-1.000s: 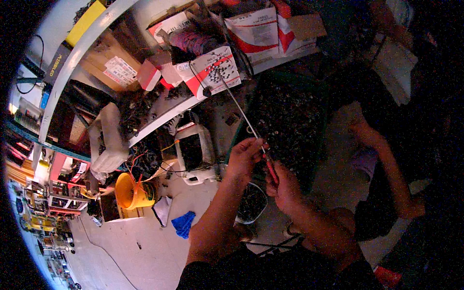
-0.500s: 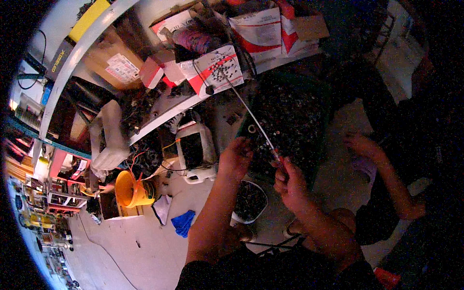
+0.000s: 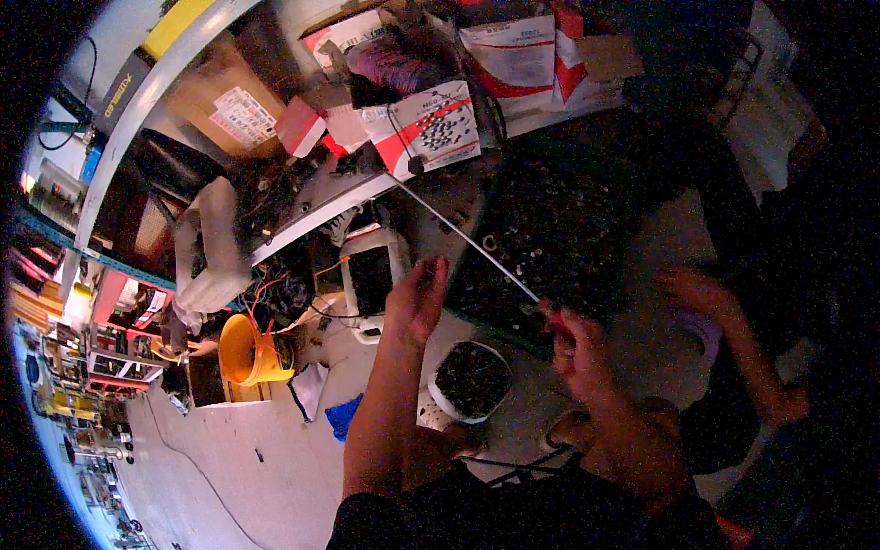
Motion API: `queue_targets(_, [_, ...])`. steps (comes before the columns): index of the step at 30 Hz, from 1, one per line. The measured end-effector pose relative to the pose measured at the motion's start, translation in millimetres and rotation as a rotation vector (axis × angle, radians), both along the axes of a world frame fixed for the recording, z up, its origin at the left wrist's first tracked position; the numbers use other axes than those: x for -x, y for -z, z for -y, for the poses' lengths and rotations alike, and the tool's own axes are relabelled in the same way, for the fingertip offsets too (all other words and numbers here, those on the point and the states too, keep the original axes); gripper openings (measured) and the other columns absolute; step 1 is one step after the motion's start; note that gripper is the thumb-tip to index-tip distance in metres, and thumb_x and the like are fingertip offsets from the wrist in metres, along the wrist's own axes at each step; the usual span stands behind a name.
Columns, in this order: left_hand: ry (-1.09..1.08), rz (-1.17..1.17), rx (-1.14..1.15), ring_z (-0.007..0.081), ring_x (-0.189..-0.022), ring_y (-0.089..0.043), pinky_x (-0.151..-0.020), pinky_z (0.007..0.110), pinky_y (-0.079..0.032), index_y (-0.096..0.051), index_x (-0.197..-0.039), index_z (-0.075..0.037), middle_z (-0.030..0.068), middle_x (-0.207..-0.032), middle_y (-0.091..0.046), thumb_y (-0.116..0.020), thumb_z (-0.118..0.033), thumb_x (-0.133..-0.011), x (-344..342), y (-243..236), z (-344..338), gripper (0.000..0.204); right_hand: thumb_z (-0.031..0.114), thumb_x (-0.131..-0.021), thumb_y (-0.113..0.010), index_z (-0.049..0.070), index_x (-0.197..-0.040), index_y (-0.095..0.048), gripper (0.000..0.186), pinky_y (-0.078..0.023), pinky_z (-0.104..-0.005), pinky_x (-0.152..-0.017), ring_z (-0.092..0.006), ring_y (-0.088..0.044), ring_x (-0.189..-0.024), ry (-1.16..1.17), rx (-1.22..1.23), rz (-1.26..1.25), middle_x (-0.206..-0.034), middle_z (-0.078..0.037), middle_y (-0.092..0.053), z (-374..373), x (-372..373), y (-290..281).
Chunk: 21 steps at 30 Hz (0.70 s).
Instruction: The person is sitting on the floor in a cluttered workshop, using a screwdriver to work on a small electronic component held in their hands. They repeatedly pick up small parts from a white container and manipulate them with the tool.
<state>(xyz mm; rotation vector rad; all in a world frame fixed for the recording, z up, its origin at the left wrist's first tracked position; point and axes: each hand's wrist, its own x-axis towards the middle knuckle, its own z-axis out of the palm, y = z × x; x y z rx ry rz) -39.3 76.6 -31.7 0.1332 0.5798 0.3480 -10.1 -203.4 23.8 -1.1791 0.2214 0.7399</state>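
My right hand (image 3: 579,356) is closed round the red grip of a long thin metal rod (image 3: 467,238). The rod slants up and left over a dark green bin (image 3: 500,337), its far end beside the white shelf edge. Dark small parts (image 3: 550,234) and a few pale rings fill the bin; dim light hides most of them. My left hand (image 3: 420,301) is raised left of the bin, fingers stretched out, with nothing visible in it. Many small dark round pieces (image 3: 445,128) cluster on a white and red box (image 3: 463,163); whether they are loose or printed I cannot tell.
A white-rimmed tub (image 3: 443,401) of dark bits stands between my forearms. A cut-open white jug (image 3: 401,261), a yellow bucket (image 3: 236,353) and a blue cloth (image 3: 341,419) are to the left. Another person's hand (image 3: 697,291) is at the right.
The rod's far end has left the dotted patch on the box and swung down and left to the shelf edge. My hands have moved apart, and the left hand's fingers have straightened.
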Motion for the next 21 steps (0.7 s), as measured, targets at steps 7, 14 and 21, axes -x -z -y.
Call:
queue_targets(7, [-0.198, 0.228, -0.002, 0.0265, -0.113, -0.053, -0.094, 0.031, -0.051, -0.045, -0.122, 0.009, 0.0189, -0.120, -0.053, -0.044, -0.005, -0.096, 6, -15, -45, 0.028, 0.035, -0.087, -0.063, 0.007, -0.089, -0.062, 0.028, -0.023, -0.0210, -0.039, -0.0041, -0.029, -0.044, -0.121, 0.216, 0.230, -0.056, 0.007, -0.037, 10, -12, -13])
queue_targets(14, [-0.249, 0.402, -0.146, 0.0255, -0.119, -0.051, -0.104, 0.042, -0.041, -0.051, -0.113, -0.001, 0.0130, -0.123, -0.056, -0.044, -0.017, -0.098, 26, -45, -60, 0.022, 0.034, -0.084, -0.067, 0.007, -0.090, -0.066, 0.028, -0.024, -0.0198, -0.039, -0.0032, -0.032, -0.046, 0.014, 0.499, 0.307, -0.061, 0.006, -0.045, 16, -12, -12])
queue_targets(21, [-0.245, 0.433, -0.215, 0.0229, -0.112, -0.055, -0.097, 0.039, -0.045, -0.051, -0.113, -0.003, 0.0098, -0.118, -0.058, -0.043, -0.017, -0.099, 25, -39, -62, 0.022, 0.033, -0.085, -0.065, 0.007, -0.091, -0.068, 0.027, -0.023, -0.0192, -0.038, -0.0021, -0.034, -0.046, -0.241, 0.503, 0.337, -0.062, 0.006, -0.048, 28, -32, -10])
